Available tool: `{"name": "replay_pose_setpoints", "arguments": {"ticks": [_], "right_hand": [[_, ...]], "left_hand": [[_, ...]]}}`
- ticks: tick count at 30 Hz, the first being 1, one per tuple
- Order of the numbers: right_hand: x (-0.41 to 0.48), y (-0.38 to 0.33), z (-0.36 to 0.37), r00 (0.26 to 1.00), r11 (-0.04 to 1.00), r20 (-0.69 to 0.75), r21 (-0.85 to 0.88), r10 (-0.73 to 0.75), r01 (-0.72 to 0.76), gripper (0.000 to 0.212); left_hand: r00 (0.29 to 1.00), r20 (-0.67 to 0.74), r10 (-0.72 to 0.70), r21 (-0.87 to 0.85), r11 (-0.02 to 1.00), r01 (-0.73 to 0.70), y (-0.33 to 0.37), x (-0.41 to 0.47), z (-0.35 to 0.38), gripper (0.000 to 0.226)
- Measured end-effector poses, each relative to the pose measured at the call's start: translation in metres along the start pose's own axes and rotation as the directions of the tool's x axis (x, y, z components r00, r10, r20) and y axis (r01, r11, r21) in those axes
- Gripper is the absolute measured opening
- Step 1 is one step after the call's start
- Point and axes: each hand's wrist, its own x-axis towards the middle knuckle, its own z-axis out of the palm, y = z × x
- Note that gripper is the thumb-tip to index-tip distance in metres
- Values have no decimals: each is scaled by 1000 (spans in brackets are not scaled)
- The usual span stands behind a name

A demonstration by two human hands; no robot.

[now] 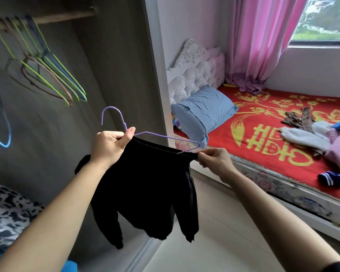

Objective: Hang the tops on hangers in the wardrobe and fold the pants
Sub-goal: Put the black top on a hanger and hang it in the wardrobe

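My left hand [109,144] grips the neck of a purple hanger [166,137] together with the collar of a black top [145,185], held up in front of the open wardrobe [116,65]. My right hand [214,160] pinches the top's shoulder at the hanger's far end. Bare hangers [53,71] hang on the wardrobe rail. More clothes [322,138] lie on the bed [224,134].

Blurred wardrobe hangers [47,65]; purple hanger [172,137], one arm inside black top [145,183].
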Motion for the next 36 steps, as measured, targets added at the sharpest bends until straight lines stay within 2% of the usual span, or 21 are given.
{"name": "replay_pose_setpoints", "arguments": {"ticks": [3, 6, 9, 13, 17, 23, 27, 32, 36], "right_hand": [[1, 2, 2, 1000, 1000, 18, -11, 2, -2, 21], [0, 3, 8, 999, 1000, 33, -16, 12, -12, 21], [2, 4, 9, 999, 1000, 32, -11, 16, -15, 26], [5, 5, 14, 998, 1000, 62, -13, 23, -22, 27], [7, 7, 17, 996, 999, 77, -19, 35, -34, 27], [5, 5, 17, 992, 997, 98, -16, 75, -73, 24], [2, 0, 6, 993, 997, 94, 27, 76, -79, 16], [-4, -9, 1, 993, 997, 91, 34, 72, -76, 18], [-4, -27, 10, 996, 999, 77, 20, 37, -38, 17]], "left_hand": [[999, -19, 25, 101, 995, -23, -2, -3, -2, 49], [999, -33, -5, 119, 993, 9, -2, -2, -3, 40], [999, 1, 32, 97, 995, -32, -6, -1, -8, 34], [1000, -22, -2, 69, 998, 4, -11, 4, -10, 49], [998, -42, -51, 60, 997, 54, -10, 8, -7, 48], [999, -32, -8, 19, 1000, 8, -5, 11, -5, 45], [998, 14, 69, 157, 985, -70, -7, 11, -6, 50], [985, 76, 156, 391, 904, -173, -9, 6, -5, 59], [958, 168, 230, 461, 841, -283, 1, -3, 8, 52]]}}
